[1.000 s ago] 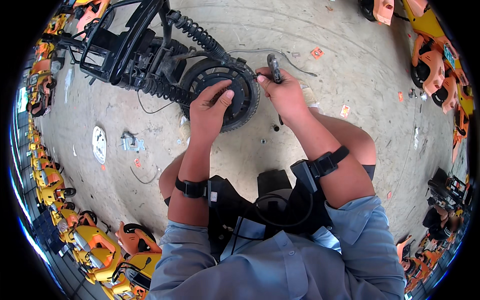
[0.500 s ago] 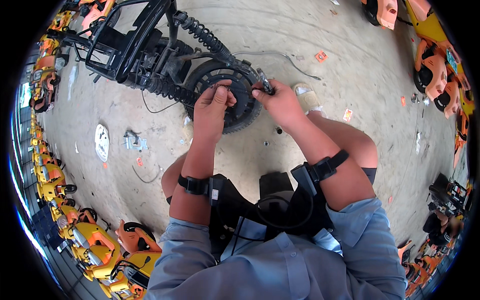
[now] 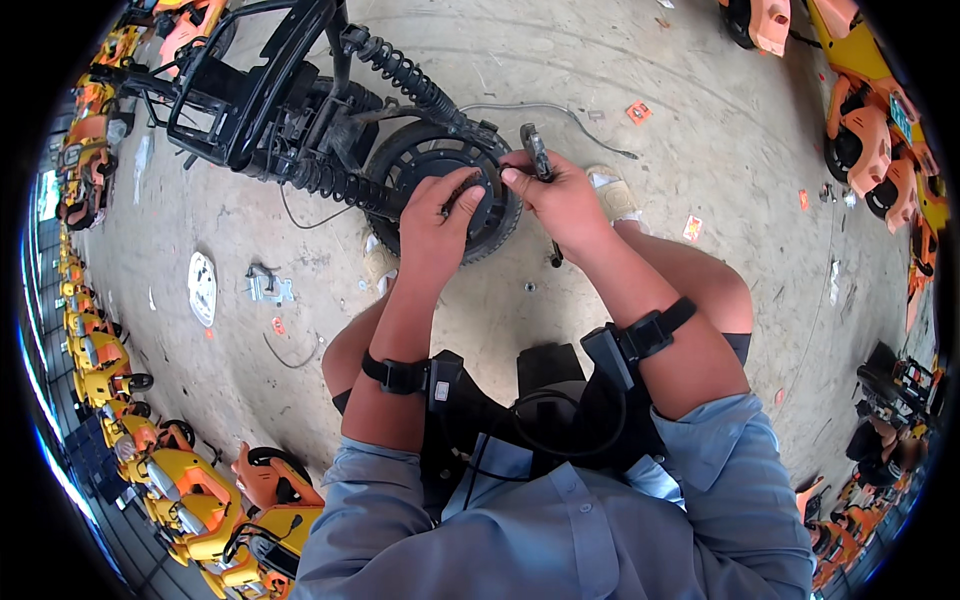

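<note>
My left hand (image 3: 438,222) is over the rear wheel (image 3: 388,160) of a stripped black scooter frame (image 3: 265,95). Its thumb and fingers are pinched round a small dark piece (image 3: 450,200), mostly hidden, whose kind I cannot make out. To its right, my right hand (image 3: 560,200) is closed on a metal wrench-like tool (image 3: 537,150). The tool's shiny end sticks up past the fingers, and a dark end shows below the hand. Both hands' fingertips are close together but apart, above the tyre's right side.
Two coil-spring shock absorbers (image 3: 410,78) flank the wheel. A grey cable (image 3: 560,108) curves over the concrete floor. A white oval plate (image 3: 202,288), a metal bracket (image 3: 268,284) and a small nut (image 3: 530,287) lie about. Rows of yellow-orange scooters (image 3: 185,480) line the sides.
My left hand has moved right, nearer the right hand, and its fingers have turned over. The tool in my right hand has tilted more upright, its top end rising.
</note>
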A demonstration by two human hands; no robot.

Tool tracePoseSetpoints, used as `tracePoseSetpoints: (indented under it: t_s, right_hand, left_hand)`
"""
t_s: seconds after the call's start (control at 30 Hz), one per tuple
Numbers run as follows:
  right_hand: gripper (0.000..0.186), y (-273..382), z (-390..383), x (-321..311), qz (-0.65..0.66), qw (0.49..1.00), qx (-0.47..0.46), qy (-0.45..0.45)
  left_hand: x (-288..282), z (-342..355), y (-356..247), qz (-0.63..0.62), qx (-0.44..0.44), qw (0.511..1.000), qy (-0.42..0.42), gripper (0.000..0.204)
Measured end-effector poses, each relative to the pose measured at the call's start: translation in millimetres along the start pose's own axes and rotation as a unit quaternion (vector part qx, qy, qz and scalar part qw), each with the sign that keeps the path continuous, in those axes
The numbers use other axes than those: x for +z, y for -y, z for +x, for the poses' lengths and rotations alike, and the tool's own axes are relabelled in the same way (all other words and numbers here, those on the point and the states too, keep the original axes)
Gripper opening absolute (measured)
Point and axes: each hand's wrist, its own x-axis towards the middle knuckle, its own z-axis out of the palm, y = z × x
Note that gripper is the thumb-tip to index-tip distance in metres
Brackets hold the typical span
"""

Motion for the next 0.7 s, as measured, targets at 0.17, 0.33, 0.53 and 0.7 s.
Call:
tracePoseSetpoints:
  t_s: [0.17, 0.33, 0.53, 0.7]
  right_hand:
    - [0.021, -0.7, -0.4, 2.2, -0.022, 1.000, -0.012, 0.009]
    - [0.021, -5.9, 2.0, 1.3, -0.040, 0.999, -0.020, 0.019]
    - [0.021, -8.3, 1.4, 2.4, -0.070, 0.996, -0.045, 0.025]
    - [0.022, -9.9, 1.3, 1.3, -0.085, 0.994, -0.062, 0.028]
  left_hand:
    - [-2.1, -0.8, -4.0, 0.059, 0.014, 0.998, 0.013, 0.025]
    - [-2.2, -1.0, -0.1, 0.090, 0.035, 0.995, 0.006, 0.026]
    - [-2.8, -1.8, -1.1, 0.114, 0.031, 0.993, 0.009, 0.026]
    - [-1.1, -2.5, 2.8, 0.141, 0.058, 0.988, 0.007, 0.025]
